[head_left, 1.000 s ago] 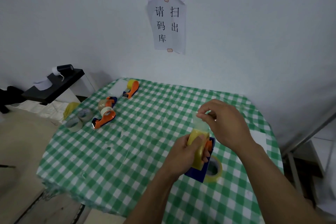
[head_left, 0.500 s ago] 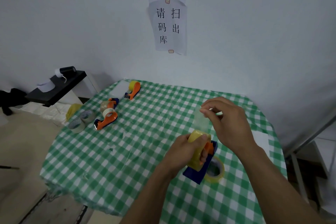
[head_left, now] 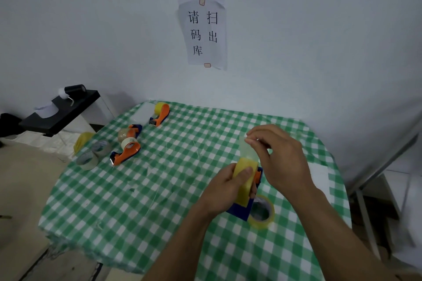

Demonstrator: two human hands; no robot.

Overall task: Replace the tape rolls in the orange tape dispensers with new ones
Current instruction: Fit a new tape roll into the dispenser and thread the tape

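Note:
My left hand (head_left: 226,187) grips a yellow tape roll (head_left: 244,178) mounted in an orange and blue dispenser (head_left: 245,206), held upright over the checked table (head_left: 159,201). My right hand (head_left: 280,159) pinches the free tape end (head_left: 247,149), drawn a short way up from the roll. A thin yellow tape roll (head_left: 261,213) lies flat on the cloth just right of the dispenser. Three more orange dispensers sit at the far left: one (head_left: 126,154) nearest, one (head_left: 130,132) behind it, one (head_left: 161,114) at the back.
Two clear tape rolls (head_left: 91,155) lie at the table's left edge, near a yellow object (head_left: 81,141) beyond it. A black side table (head_left: 59,113) with a dark roll stands left. The white wall with paper signs (head_left: 205,32) runs behind. A metal frame (head_left: 374,189) stands right.
My right hand has lifted slightly, drawing the tape end a little farther from the roll. My left hand keeps its grip on the roll and dispenser.

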